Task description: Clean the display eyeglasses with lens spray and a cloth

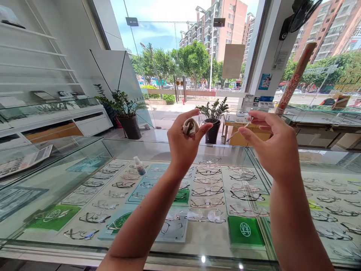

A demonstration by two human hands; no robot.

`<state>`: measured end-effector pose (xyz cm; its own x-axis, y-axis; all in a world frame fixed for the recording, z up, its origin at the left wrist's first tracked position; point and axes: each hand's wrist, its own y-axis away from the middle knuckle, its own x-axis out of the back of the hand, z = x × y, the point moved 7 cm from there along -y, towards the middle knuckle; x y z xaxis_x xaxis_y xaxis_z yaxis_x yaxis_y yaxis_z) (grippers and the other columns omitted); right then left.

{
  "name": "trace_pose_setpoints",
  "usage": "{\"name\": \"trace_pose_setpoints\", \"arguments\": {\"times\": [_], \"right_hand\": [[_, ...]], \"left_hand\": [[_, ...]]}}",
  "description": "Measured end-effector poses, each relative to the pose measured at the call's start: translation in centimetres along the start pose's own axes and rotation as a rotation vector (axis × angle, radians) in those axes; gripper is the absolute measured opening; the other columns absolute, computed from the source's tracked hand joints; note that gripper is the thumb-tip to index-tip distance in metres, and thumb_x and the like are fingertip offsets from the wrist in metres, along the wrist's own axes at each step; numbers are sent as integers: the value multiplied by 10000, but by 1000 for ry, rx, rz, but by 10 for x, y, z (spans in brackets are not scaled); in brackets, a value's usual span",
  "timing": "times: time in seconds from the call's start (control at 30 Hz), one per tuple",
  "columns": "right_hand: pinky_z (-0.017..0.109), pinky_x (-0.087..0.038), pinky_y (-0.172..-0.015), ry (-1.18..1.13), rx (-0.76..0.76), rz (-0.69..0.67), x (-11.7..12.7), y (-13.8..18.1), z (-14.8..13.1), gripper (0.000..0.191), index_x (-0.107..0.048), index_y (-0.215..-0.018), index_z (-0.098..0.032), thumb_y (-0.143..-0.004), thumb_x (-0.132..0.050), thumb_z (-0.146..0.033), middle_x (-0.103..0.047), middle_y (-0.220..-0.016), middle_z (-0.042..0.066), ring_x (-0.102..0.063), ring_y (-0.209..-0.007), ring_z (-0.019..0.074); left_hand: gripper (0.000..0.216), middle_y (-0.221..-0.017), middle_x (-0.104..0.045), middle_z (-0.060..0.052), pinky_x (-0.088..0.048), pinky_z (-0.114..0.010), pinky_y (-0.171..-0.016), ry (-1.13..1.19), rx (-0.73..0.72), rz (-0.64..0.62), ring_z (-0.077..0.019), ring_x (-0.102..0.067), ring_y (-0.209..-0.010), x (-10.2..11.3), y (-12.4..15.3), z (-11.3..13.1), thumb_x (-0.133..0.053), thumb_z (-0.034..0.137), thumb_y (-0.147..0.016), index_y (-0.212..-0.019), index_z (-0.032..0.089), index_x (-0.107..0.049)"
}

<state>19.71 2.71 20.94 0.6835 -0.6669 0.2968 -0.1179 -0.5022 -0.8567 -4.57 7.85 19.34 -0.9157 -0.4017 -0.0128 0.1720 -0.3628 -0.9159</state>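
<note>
A: What are the hands shown holding?
B: The left hand [182,145] curls around a crumpled pale cloth [190,127]; the right hand [278,145] pinches thin wire glasses [251,119] at one side. Whether the left fingertips [195,112] touch the frame is unclear.
A: And below them?
B: A glass display case [180,144], with spectacles in rows [207,191]. A small spray bottle [139,166] stands toward the left.
A: The background?
B: Potted plants [130,127] on the floor, with trees [194,60] and tall buildings [232,30] farther off
</note>
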Motion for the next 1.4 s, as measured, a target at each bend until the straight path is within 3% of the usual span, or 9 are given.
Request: {"name": "trace_pose_setpoints", "arguments": {"times": [0.13, 0.27, 0.4, 1.4], "right_hand": [[585, -614, -1007, 12, 0, -11, 0, 0, 1, 432, -743, -1307, -247, -910, -798, -410, -792, -1259, 116, -759, -1113, 326], [587, -634, -975, 35, -3, -31, -1, 0, 3, 429, -749, -1309, -250, -911, -792, -403, -792, -1282, 115, -761, -1108, 333], [583, -639, -971, 38, -3, -32, 0, 0, 4, 423, -748, -1311, -253, -914, -781, -395, -791, -1291, 115, -763, -1105, 333], [550, -631, -931, 40, -29, -43, 2, 1, 3, 420, -714, -1307, -262, -915, -738, -411, -765, -1282, 111, -757, -1045, 310]], "left_hand": [[383, -651, -542, 66, -455, -320, -608, -3, -8, -3, -125, -491, -582, -2, 2, 2, -880, 483, -869, -1144, 272, -719], [422, -873, -683, -3, -476, -327, -634, -31, -34, 49, -141, -566, -697, -1, 6, 6, -904, 482, -841, -1141, 264, -703], [442, -1016, -728, -35, -469, -327, -617, -20, -22, 57, -142, -574, -730, -2, 9, 5, -916, 500, -822, -1134, 272, -702], [395, -958, -724, -25, -473, -325, -607, -14, -21, 41, -153, -615, -769, -5, 9, 6, -918, 488, -826, -1075, 279, -694]]}}
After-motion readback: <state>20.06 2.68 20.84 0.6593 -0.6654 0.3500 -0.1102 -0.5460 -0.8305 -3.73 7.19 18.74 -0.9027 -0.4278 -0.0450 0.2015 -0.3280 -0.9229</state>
